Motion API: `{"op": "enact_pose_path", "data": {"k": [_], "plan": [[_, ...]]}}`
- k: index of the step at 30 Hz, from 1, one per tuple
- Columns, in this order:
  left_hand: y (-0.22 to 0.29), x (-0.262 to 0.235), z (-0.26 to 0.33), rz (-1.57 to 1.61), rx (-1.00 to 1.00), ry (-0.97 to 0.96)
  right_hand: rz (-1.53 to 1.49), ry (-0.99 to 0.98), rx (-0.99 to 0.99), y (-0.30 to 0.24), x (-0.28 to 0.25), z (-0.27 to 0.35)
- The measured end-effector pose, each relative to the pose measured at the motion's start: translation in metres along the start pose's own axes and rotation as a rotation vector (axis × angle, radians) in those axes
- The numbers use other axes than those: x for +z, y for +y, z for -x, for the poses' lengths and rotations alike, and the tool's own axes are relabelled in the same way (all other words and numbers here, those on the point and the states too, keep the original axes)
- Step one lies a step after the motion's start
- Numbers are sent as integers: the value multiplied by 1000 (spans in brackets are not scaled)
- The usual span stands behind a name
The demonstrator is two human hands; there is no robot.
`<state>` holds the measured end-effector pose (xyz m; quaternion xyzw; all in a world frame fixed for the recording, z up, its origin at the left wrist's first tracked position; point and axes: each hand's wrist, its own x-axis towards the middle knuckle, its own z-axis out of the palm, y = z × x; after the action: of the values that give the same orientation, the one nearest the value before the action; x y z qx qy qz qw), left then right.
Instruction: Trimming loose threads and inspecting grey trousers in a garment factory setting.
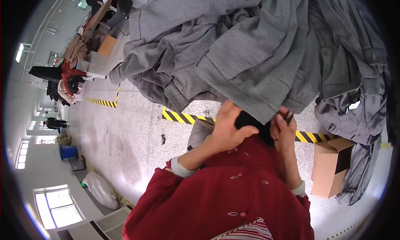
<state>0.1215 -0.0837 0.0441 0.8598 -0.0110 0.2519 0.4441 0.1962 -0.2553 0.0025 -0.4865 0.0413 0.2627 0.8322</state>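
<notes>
A large heap of grey checked garments [250,44] fills the upper half of the view, from eleven o'clock round to three o'clock, its folds hanging down toward the centre. Below it, the speckled grey floor [125,131] spreads to the left, crossed by a yellow-and-black striped tape line [183,117]. The person's red sleeves [216,198] rise from six o'clock. At four o'clock an open cardboard box [331,167] stands on the floor, just beside the hanging grey cloth. At the centre, a dark piece of cloth [250,121] sits between the two hands, right under the lower edge of the grey heap. The left hand [227,127] is closed around the dark cloth, fingers curled over it. The right hand [284,129] is closed too, pinching a small dark object [288,117] at the cloth's edge; what the object is cannot be told. At nine o'clock, far off, a blue bin [68,151] stands by the wall.
</notes>
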Motion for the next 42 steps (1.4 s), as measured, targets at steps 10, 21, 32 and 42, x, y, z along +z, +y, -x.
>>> {"op": "enact_pose_path", "data": {"k": [10, 21, 32, 42], "plan": [[-3, -31, -77, 756, -371, 180, 184, -285, -207, -49, 46, -38], [-3, -24, -54, 706, -412, 211, 777, -275, -616, -43, 77, -48], [1, -21, -51, -240, 78, 50, 676, -287, -621, -38, 79, -51], [-9, -25, -50, 188, -13, -19, 801, -377, -506, -55, 78, -51]]}}
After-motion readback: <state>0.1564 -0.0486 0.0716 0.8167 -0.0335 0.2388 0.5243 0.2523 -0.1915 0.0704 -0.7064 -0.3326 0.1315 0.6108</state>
